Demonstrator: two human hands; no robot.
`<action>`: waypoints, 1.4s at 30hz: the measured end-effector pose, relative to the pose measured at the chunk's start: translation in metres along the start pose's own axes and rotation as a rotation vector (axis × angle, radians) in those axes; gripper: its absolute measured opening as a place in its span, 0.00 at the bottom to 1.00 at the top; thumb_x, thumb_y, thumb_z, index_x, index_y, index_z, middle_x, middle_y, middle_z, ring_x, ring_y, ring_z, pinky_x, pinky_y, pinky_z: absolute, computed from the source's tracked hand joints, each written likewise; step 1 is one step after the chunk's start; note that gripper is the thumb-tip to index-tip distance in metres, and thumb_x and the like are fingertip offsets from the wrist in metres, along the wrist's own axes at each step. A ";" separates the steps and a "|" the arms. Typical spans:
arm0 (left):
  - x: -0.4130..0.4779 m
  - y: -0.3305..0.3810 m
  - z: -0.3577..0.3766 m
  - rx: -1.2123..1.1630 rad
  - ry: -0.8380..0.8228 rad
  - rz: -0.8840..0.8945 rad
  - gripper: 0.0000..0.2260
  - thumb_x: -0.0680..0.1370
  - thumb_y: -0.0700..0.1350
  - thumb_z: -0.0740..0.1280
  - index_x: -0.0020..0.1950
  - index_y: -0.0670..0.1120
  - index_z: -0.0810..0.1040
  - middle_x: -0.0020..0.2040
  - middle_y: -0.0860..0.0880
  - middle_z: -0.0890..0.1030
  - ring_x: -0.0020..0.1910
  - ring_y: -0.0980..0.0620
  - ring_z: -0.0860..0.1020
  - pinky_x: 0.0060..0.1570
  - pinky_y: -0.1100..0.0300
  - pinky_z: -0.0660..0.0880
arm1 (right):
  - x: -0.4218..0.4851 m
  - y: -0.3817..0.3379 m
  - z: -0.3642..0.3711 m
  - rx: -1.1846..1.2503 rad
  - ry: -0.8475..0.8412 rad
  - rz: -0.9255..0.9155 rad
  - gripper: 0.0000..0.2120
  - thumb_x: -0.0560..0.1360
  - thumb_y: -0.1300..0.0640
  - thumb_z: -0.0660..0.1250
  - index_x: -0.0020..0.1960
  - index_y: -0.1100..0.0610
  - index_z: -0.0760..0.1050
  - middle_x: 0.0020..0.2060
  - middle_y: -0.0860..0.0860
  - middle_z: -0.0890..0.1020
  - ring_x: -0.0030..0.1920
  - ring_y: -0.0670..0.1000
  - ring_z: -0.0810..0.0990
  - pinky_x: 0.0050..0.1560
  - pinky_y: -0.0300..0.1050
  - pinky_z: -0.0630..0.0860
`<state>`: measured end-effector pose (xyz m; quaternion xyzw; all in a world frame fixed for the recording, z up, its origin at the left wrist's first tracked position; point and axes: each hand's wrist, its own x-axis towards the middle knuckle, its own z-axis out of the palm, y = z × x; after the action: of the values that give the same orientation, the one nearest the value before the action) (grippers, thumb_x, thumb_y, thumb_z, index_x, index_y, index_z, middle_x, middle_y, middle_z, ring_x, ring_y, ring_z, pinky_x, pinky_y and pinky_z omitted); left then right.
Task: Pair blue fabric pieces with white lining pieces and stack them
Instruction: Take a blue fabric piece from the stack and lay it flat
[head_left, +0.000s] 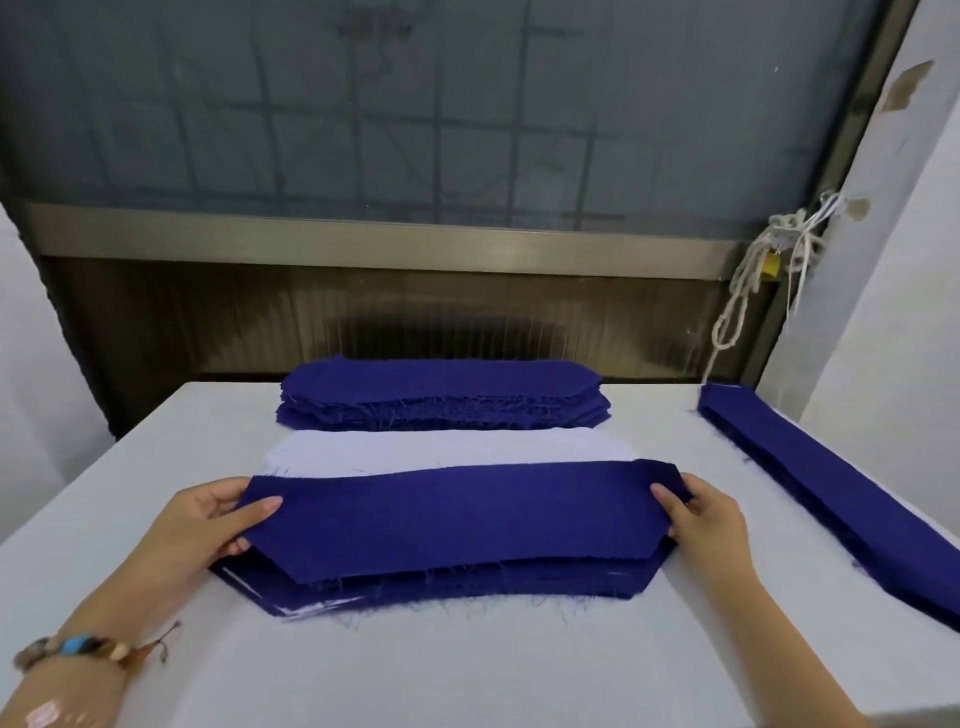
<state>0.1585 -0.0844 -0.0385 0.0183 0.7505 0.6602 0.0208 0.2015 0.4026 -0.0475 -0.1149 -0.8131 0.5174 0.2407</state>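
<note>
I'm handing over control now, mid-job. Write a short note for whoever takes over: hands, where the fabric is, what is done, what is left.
Left hand pinches the left end of one blue piece. Right hand pinches its right end.
The piece is over the near stack, not yet laid flat.
White lining lies flat just behind it. The far blue stack sits beyond that.
Done: the near stack shows white edges between blue layers, so some pairs are made.
Left: probably setting this piece down, then pairing the far blue stack.
Long blue strips lie at the right of the table; their role is unclear.
</note>
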 end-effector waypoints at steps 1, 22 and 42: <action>-0.002 0.000 -0.002 0.007 0.007 0.008 0.17 0.69 0.52 0.73 0.56 0.50 0.83 0.42 0.40 0.83 0.35 0.50 0.72 0.31 0.66 0.72 | 0.000 0.000 0.000 -0.018 -0.012 -0.008 0.09 0.78 0.59 0.66 0.39 0.57 0.76 0.28 0.57 0.76 0.29 0.51 0.71 0.34 0.47 0.68; -0.003 -0.013 -0.004 0.493 0.085 0.288 0.13 0.78 0.42 0.69 0.56 0.60 0.79 0.29 0.45 0.77 0.28 0.55 0.70 0.31 0.67 0.69 | 0.001 0.011 0.003 -0.200 -0.009 -0.053 0.05 0.75 0.56 0.70 0.42 0.50 0.76 0.35 0.48 0.82 0.39 0.52 0.80 0.37 0.45 0.76; -0.002 -0.016 -0.004 0.589 0.129 0.309 0.13 0.78 0.41 0.67 0.46 0.61 0.83 0.30 0.45 0.77 0.27 0.55 0.72 0.29 0.66 0.68 | -0.002 0.010 0.003 -0.272 -0.054 -0.082 0.13 0.76 0.63 0.66 0.54 0.47 0.72 0.30 0.52 0.74 0.33 0.50 0.74 0.33 0.36 0.69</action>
<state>0.1602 -0.0909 -0.0540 0.0955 0.8971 0.4104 -0.1332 0.2015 0.4039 -0.0578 -0.0990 -0.8859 0.3951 0.2221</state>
